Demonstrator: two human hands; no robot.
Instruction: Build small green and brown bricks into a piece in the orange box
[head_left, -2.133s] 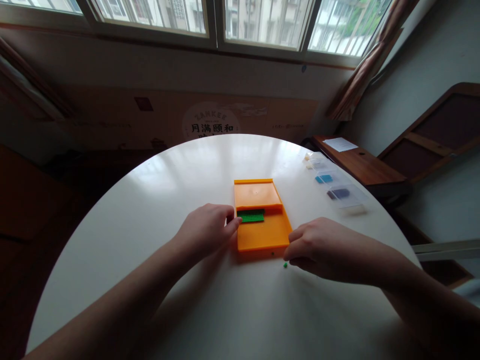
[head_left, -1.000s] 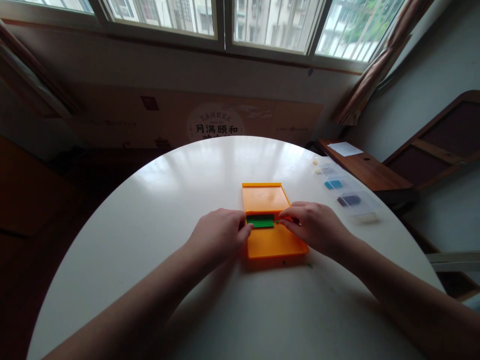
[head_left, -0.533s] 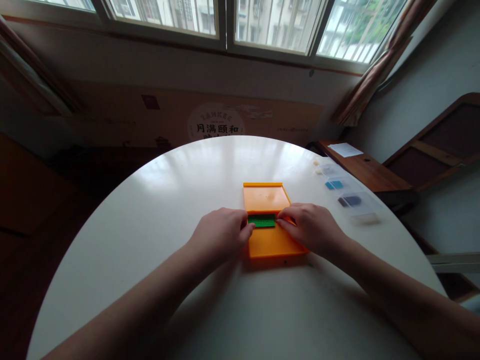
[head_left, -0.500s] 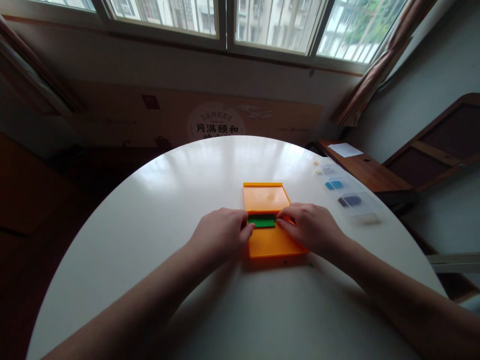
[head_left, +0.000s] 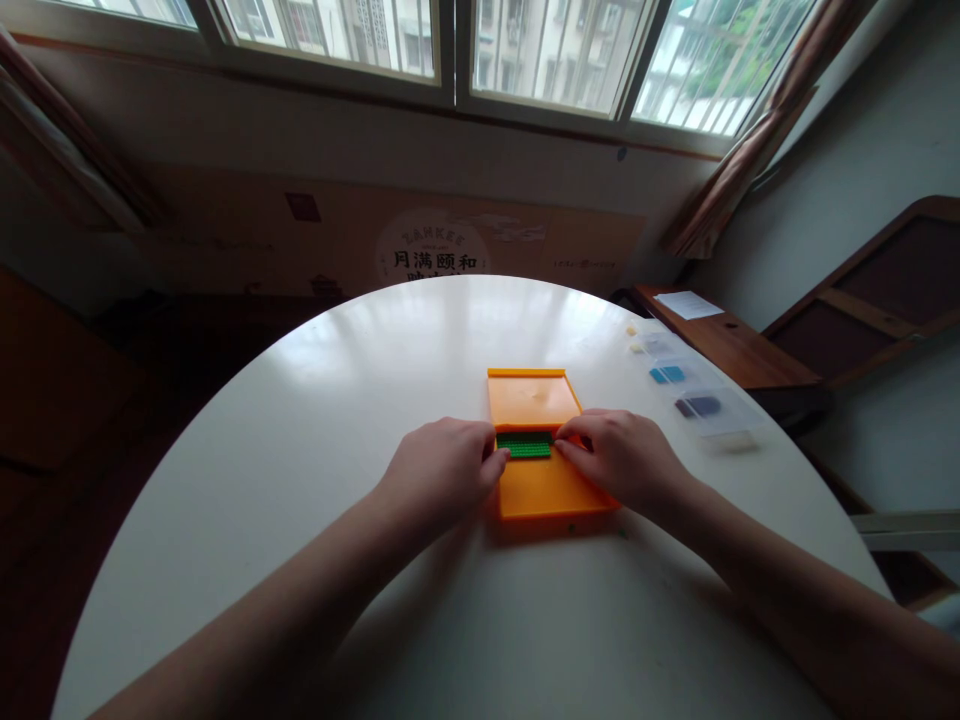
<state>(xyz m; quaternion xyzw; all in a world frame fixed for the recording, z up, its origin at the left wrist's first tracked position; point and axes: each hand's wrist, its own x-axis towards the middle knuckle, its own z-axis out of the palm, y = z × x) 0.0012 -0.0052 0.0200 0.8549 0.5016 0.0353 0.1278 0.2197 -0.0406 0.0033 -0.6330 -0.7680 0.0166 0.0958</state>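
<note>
An orange plastic case (head_left: 555, 492) lies opened out flat on the white table, its two halves joined by a raised ridge. A green studded strip (head_left: 525, 446) sits across the near half, just below that ridge. My left hand (head_left: 450, 462) is closed at the strip's left end, thumb over its edge. At the right end, the thumb and fingers of my right hand (head_left: 619, 450) are pinched together against the strip, the palm above the case's right side. My knuckles partly hide both ends of the strip.
On the right side of the round white table (head_left: 247, 480) stands a row of clear plastic boxes (head_left: 731, 408) with blue and dark pieces in them. Tiny dark bits (head_left: 572, 528) lie near the case's front edge. A wooden desk (head_left: 750, 350) with paper stands beyond.
Both hands keep their hold at the two ends of the green strip. The whole view has shifted very slightly; otherwise nothing visibly differs.
</note>
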